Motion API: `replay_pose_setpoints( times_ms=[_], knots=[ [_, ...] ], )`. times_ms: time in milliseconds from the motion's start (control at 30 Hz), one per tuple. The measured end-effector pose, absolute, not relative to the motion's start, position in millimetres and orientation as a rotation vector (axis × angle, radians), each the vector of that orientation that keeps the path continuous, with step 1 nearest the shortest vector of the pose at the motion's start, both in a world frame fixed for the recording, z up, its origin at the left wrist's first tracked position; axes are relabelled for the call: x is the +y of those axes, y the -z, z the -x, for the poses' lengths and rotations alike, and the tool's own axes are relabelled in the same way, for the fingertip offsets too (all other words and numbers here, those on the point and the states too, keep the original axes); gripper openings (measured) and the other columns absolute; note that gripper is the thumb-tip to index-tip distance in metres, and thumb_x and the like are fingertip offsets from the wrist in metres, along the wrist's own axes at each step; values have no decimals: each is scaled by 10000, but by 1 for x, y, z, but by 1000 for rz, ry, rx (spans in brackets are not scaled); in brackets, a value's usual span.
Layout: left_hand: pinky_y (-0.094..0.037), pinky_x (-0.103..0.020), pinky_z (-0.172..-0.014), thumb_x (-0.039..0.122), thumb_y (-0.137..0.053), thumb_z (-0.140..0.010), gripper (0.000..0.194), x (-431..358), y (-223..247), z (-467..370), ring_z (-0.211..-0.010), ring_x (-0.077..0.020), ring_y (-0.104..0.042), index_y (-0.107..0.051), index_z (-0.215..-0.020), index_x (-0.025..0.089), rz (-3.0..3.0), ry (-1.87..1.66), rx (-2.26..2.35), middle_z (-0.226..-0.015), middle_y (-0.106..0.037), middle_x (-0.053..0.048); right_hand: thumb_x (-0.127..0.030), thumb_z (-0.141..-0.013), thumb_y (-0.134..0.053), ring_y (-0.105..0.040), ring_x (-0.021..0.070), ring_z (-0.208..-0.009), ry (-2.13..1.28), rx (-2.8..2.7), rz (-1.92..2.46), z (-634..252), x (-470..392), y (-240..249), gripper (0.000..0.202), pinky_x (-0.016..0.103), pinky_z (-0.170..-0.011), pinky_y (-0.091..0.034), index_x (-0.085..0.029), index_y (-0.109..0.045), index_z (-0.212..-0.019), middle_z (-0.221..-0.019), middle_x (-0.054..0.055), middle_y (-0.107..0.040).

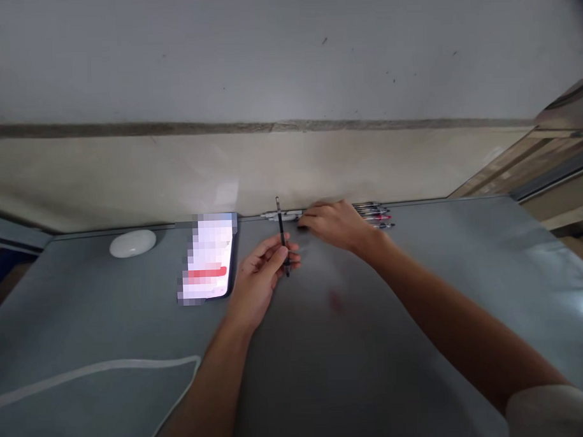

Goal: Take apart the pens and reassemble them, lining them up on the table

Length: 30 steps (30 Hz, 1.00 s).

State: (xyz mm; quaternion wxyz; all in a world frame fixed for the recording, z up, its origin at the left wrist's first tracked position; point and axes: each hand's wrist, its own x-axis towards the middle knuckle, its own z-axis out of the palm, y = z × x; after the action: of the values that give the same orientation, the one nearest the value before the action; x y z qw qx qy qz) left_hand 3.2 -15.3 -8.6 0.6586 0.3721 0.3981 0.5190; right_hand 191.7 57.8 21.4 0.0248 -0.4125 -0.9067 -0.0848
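A dark pen (281, 226) stands nearly upright in the picture, pinched between the thumb and fingers of my left hand (264, 270). To its right, my right hand (330, 222) is at the back edge of the table, its fingers curled down around a small dark thing that I cannot make out. White pens (282, 215) lie along the back edge, just left of my right hand. Several more pens (372, 210), dark ones and one with a red end, lie on the right, partly hidden behind that hand.
A lit phone (209, 259) lies on the grey table (373, 368) left of my left hand. Farther left sits a white rounded case (132, 244). A white cable (115, 365) runs across the front left. The wall (175, 171) rises behind the table.
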Motion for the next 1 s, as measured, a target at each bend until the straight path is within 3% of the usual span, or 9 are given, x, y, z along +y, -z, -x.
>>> replay_pose_setpoints(
  times_ms=[367,633,800,1000],
  knots=[
    [-530,-313,-787,250,-679,-830,251,-15,9,-4,-831,-154,-670,-680,-1077,207,-871,-1171,862,-998,-700,-49,-175,-873,-501,-633,198,-924,1,-2553,1345,-189,46,-26,269,275,-649,-390,-244,-676,-1066,-1097,43,-693],
    [-549,-352,-794,265,-703,-804,279,-16,9,-5,-857,-187,-685,-664,-1067,181,-890,-1151,865,-1061,-704,-83,-209,-744,-638,-636,135,-775,-636,-1796,1198,-195,27,-12,170,274,-718,-488,-215,-671,-911,-953,14,-679],
    [-569,-364,-779,251,-714,-792,324,-17,7,-7,-841,-186,-691,-632,-1098,186,-869,-1138,843,-1030,-706,-72,-268,-658,-747,-596,107,-712,-1266,-1208,951,-200,13,8,254,254,-620,-540,-222,-612,-868,-882,-14,-630],
    [-590,-381,-736,207,-701,-793,464,-19,6,-8,-785,-178,-685,-545,-1230,209,-861,-1109,818,-940,-701,-52,-219,-649,-737,-602,91,-706,-1532,-1034,749,-205,5,18,258,236,-587,-560,-232,-611,-873,-868,-37,-602]
  ],
)
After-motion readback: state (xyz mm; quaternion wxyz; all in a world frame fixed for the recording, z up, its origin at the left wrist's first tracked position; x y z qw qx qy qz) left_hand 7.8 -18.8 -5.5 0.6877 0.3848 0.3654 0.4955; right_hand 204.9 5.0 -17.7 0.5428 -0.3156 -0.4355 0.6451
